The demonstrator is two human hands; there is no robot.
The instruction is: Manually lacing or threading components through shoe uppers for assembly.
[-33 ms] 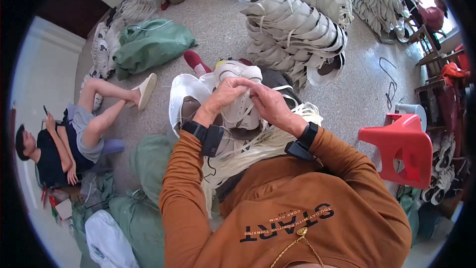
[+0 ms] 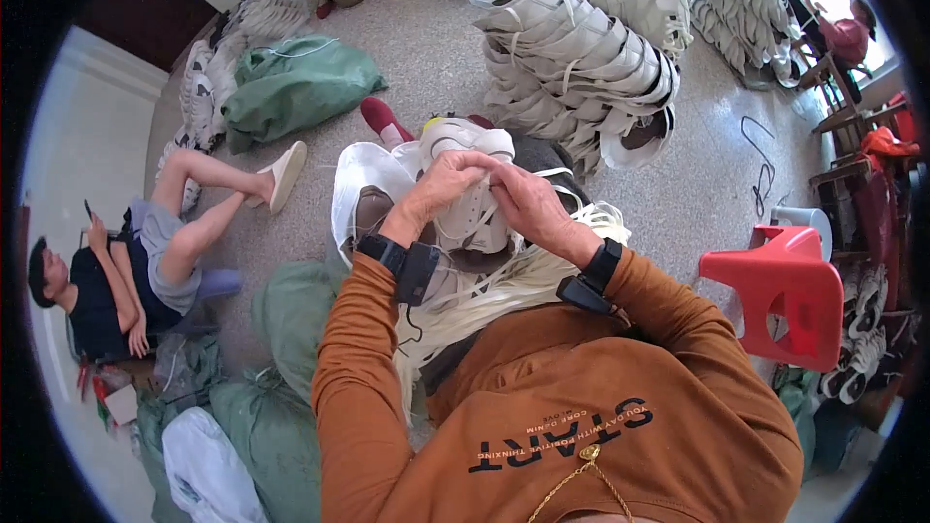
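I see both hands meeting over the white lace-up shoe upper (image 2: 472, 208), which rests on the lap at the centre of the view. The left hand (image 2: 436, 189) has its fingers curled and pinched on the upper's top edge, and the right hand (image 2: 523, 203) is closed on the same edge just beside it, fingertips touching the left's. A bundle of pale cream laces (image 2: 504, 291) spills across the lap below the wrists, touching the upper's lower edge.

Room to move is tight. A tall stack of white shoe uppers (image 2: 581, 48) stands just beyond the hands. A red plastic stool (image 2: 785, 291) sits to the right, well apart from the right elbow, with bare speckled floor (image 2: 697, 194) between. To the left, green fabric sacks (image 2: 291, 320) press against the left arm, and a seated person's outstretched leg (image 2: 228, 184) crosses the floor near them.
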